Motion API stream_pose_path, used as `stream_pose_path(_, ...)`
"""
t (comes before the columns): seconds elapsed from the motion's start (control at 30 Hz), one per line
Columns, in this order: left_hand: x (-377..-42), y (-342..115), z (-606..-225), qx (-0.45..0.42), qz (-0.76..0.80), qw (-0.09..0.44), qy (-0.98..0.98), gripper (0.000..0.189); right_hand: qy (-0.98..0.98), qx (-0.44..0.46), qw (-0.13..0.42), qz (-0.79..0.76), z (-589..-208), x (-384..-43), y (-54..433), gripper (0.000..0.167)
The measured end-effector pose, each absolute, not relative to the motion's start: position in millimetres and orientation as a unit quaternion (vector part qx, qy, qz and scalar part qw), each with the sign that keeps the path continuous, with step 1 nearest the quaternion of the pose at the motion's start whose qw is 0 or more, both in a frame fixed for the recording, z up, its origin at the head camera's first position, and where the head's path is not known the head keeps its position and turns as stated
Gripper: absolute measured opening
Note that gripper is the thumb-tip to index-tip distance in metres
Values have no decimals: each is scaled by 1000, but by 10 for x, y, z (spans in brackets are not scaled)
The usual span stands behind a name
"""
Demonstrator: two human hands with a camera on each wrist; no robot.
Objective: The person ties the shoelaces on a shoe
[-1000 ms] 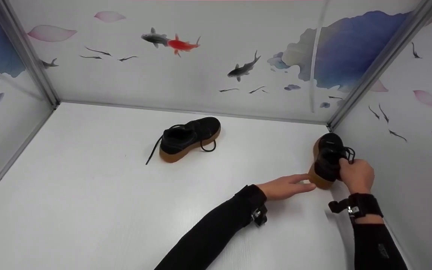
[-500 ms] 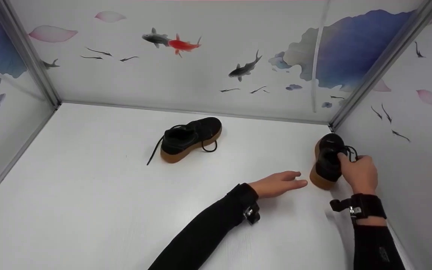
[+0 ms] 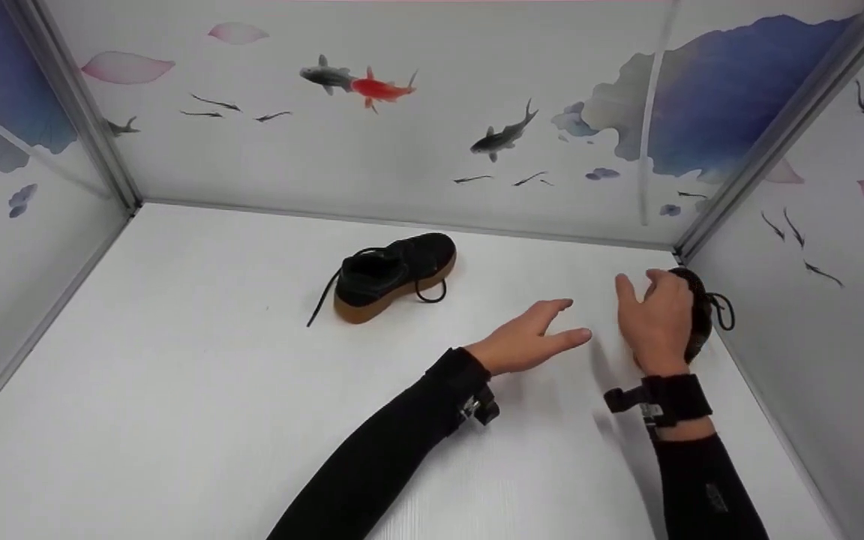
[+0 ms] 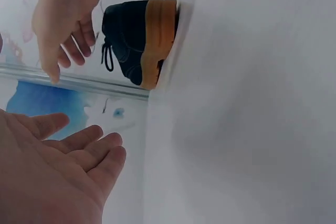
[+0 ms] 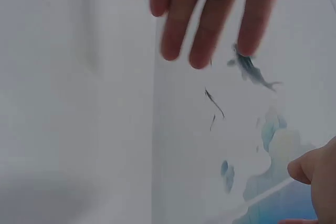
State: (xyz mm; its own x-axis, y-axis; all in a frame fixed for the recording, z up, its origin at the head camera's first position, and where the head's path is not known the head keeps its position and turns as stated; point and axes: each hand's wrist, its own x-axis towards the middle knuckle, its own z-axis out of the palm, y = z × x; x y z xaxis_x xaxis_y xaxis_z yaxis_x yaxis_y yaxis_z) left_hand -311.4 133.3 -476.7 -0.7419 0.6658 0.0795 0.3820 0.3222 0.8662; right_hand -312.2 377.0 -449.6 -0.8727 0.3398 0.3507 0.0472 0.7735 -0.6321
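Near the right back corner stands a black shoe with a tan sole [image 3: 700,319], its laces tied in a bow. My right hand [image 3: 655,322] is above and in front of it, partly covering it in the head view, fingers extended and thumb spread. In the left wrist view, a gap shows between this shoe [image 4: 128,32] and the right hand [image 4: 68,17]. My left hand [image 3: 526,341] hovers over the white surface to the left, its thumb and fingers spread with nothing between them. A matching shoe [image 3: 394,274] lies near the back wall, laces loose.
A white tabletop [image 3: 177,360] is bordered by a back wall [image 3: 402,172] and side walls printed with fish, petals and blue leaves. Metal strips [image 3: 769,135] run up the corners. The right-hand shoe stands close to the right wall.
My right hand has let go of the right-hand shoe and moved up and left over it. My left hand has drawn back leftward from its heel. The other shoe stays put.
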Motion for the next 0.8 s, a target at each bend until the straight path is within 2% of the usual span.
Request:
stream_pose_path(0.27, -3157, 720, -4558, 363, 421, 40, 830, 80, -913, -81, 151, 371, -4631, -3279, 3255, 73)
stream_pose_path(0.5, -3227, -16, -4494, 309, 488, -61, 814, 73, -899, -54, 108, 421, -4748, -3383, 2886, 70)
stream_pose_path(0.67, -3269, -490, -4568, 266, 495, -137, 816, 60, -897, -39, 76, 434, -4820, -3416, 2618, 71)
stream_pose_path(0.8, -3301, -785, -4631, 244, 484, -166, 824, 56, -893, -25, 70, 443, -4861, -3429, 2422, 69)
